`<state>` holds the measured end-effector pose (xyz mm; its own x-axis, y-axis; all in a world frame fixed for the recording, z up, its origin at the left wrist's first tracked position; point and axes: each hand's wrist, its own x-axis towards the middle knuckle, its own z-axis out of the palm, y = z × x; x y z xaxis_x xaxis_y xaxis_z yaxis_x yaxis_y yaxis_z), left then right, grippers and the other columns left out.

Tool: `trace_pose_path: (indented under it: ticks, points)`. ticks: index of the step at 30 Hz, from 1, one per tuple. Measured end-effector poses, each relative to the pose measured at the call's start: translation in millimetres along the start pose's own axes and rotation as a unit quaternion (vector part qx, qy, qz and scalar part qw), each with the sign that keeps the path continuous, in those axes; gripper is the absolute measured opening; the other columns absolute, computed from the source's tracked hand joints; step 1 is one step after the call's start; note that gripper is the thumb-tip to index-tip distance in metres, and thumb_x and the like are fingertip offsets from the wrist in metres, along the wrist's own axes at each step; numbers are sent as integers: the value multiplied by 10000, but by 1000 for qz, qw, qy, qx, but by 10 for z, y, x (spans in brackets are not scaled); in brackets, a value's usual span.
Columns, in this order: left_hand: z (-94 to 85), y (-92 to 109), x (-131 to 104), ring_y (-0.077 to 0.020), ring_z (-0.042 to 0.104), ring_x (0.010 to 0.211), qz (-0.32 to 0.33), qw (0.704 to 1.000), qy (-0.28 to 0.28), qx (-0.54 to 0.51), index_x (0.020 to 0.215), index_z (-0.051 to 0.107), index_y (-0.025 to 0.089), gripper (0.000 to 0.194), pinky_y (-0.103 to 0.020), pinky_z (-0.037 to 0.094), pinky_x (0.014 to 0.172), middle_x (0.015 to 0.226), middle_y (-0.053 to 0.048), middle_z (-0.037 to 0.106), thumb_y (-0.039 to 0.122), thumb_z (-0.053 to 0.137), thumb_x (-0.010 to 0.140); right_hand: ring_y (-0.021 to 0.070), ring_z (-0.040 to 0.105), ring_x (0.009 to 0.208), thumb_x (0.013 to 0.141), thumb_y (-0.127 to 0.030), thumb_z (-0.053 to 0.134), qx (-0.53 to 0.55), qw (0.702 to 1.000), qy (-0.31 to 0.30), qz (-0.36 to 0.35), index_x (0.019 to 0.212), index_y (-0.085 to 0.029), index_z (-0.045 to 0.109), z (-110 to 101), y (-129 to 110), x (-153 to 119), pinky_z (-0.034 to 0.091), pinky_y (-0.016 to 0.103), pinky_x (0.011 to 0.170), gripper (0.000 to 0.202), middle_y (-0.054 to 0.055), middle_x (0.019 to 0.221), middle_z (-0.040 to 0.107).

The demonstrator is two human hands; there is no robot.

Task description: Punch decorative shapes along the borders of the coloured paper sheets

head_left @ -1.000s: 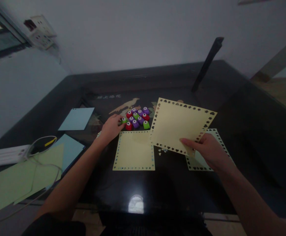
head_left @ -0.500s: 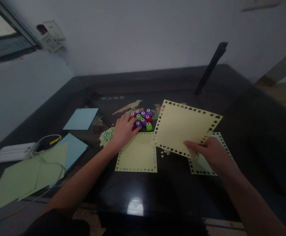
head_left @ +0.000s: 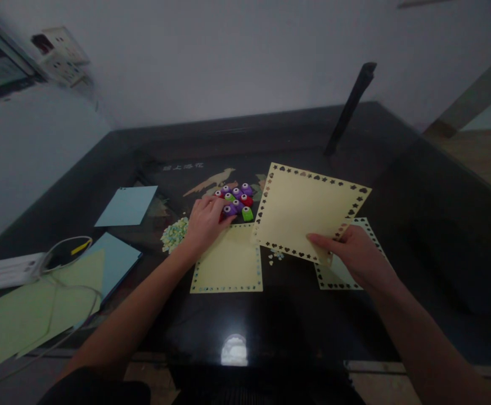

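My right hand (head_left: 359, 256) pinches a pale yellow paper sheet (head_left: 302, 211) between thumb and fingers, raised above the table. Star and heart holes run along the sheet's edges. My left hand (head_left: 203, 225) is at the left side of several small purple, red and green craft punches (head_left: 237, 205). Its thumb and fingers curl around a red punch (head_left: 221, 217), mostly hidden. Below it lies another yellow sheet (head_left: 228, 261) with a punched border. A pale green punched sheet (head_left: 333, 275) lies partly covered by my right hand and the raised sheet.
Paper cut-outs form a pile (head_left: 172, 235) left of my left hand, and a few scraps (head_left: 275, 256) lie mid-table. Blue sheets (head_left: 127, 206), green sheets (head_left: 13, 318) and a white power strip (head_left: 7, 273) with a cable are at left. A dark upright post (head_left: 348, 109) stands at the back.
The camera view has shifted, so everything sits a little further left in the picture. Both hands keep their places, and the right still holds up the yellow sheet.
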<state>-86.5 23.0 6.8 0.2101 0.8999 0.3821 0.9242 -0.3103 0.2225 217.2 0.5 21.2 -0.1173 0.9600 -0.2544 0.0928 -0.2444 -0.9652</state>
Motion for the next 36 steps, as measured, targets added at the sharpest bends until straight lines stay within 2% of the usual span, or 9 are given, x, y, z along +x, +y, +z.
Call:
trace_pose_path:
  ticks: [3, 6, 9, 12, 18, 22, 24, 29, 36]
  points:
    - [-100, 152, -39, -238, 634, 933, -83, 972, 50, -216, 1017, 582, 202, 275, -399, 491, 845, 1029, -73, 661, 259, 688, 769, 227, 721, 818, 613, -312, 794, 12, 1000, 5, -1, 805, -282, 752, 1, -22, -4, 576, 363, 781, 199, 22, 893, 758]
    - [-177, 443, -104, -162, 666, 774, -205, 825, 46, -524, 1004, 561, 220, 319, -288, 548, 669, 1012, -25, 639, 246, 721, 730, 227, 717, 848, 626, -316, 789, 26, 1000, 8, -4, 833, -281, 752, -16, -27, -13, 569, 363, 808, 214, 20, 927, 755]
    - [-193, 744, -192, -114, 646, 763, -315, 676, 21, -666, 1030, 605, 245, 348, -190, 525, 606, 994, -5, 644, 226, 742, 711, 226, 717, 840, 637, -320, 784, 43, 999, 14, -4, 852, -264, 751, -44, -49, -41, 569, 362, 811, 225, 23, 939, 754]
    - [-148, 938, -295, -123, 643, 815, -351, 597, -7, -722, 1026, 636, 239, 316, -189, 525, 650, 944, -13, 674, 256, 741, 728, 218, 721, 791, 617, -319, 801, 67, 997, 27, -3, 836, -256, 751, -76, -72, -75, 580, 358, 774, 234, 21, 891, 761]
    - [-47, 1059, -477, -123, 632, 727, -325, 639, -106, -689, 927, 653, 174, 166, -177, 465, 527, 938, -64, 694, 283, 668, 804, 231, 718, 812, 610, -298, 813, 68, 996, 54, -16, 853, -236, 751, -104, -15, -124, 581, 367, 780, 258, 39, 910, 759]
    - [-73, 1084, -521, -157, 679, 731, -324, 656, -136, -668, 1161, 537, 223, 465, -216, 493, 545, 1055, -70, 689, 220, 723, 735, 231, 714, 851, 620, -253, 806, 14, 994, 98, -45, 819, -244, 755, -104, 66, -153, 575, 355, 802, 205, 18, 906, 760]
    - [-96, 1087, -524, -161, 682, 760, -322, 665, -150, -658, 1113, 556, 211, 459, -237, 521, 598, 1075, -69, 688, 196, 748, 697, 218, 716, 827, 633, -244, 801, -25, 991, 114, -64, 800, -255, 755, -121, 101, -165, 577, 345, 790, 174, 4, 874, 762]
    - [-129, 1078, -525, -159, 671, 801, -308, 694, -155, -632, 964, 632, 186, 308, -287, 550, 735, 1008, -59, 708, 186, 747, 679, 219, 717, 781, 659, -256, 781, -85, 985, 115, -92, 783, -267, 754, -160, 133, -189, 590, 358, 733, 127, -1, 838, 762]
    - [-163, 1068, -509, -187, 689, 761, -324, 693, -152, -626, 862, 600, 197, 265, -328, 568, 738, 943, -67, 728, 175, 750, 645, 222, 713, 763, 666, -282, 774, -124, 984, 92, -86, 764, -269, 749, -156, 161, -191, 584, 364, 729, 102, -6, 813, 759]
